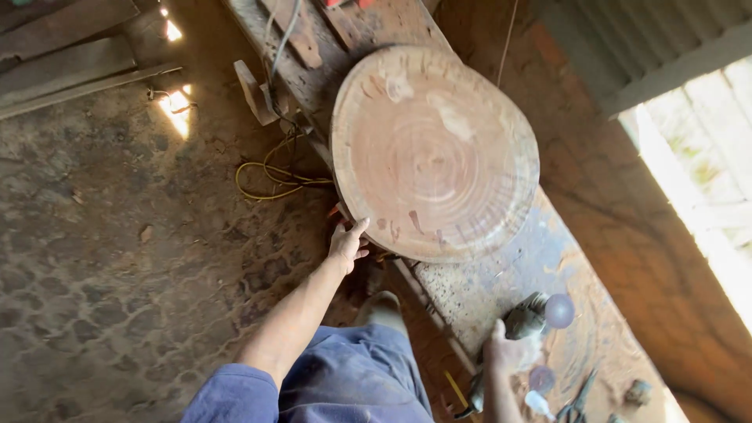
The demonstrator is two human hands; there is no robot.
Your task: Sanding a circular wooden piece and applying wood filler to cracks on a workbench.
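1. Nearest the camera: right hand (pixel 507 352) wrapped around the body of a dark power tool (pixel 513 333) (looks like an angle grinder, its disc end pointing away), low over the workbench (pixel 501 274).
2. Beside it on the bench: pliers or snips (pixel 578 401) and a small dark lump (pixel 638 392); can't tell what that is.
3. Left hand (pixel 348 244) has its fingers spread, palm on the lower-left rim of the round wood slab (pixel 435 153); touching, not clasped around it.
4. Slab lies flat across the bench, overhanging the left edge. A thick, solid cross-section with rings showing, so likely heavy and stiff, dusty rather than slick. Best hold is probably two hands on opposite rim points; the overhang leaves room for fingers underneath.
5. Edges: the bench is narrow, so the slab could tip off the left side.
6. Open room: dirt floor (pixel 102 258) on the left is wide; yellow cable (pixel 270 176) loops there near the bench.
7. Far end: planks (pixel 70 63) and scrap wood (pixel 254 92); wall close on the right.
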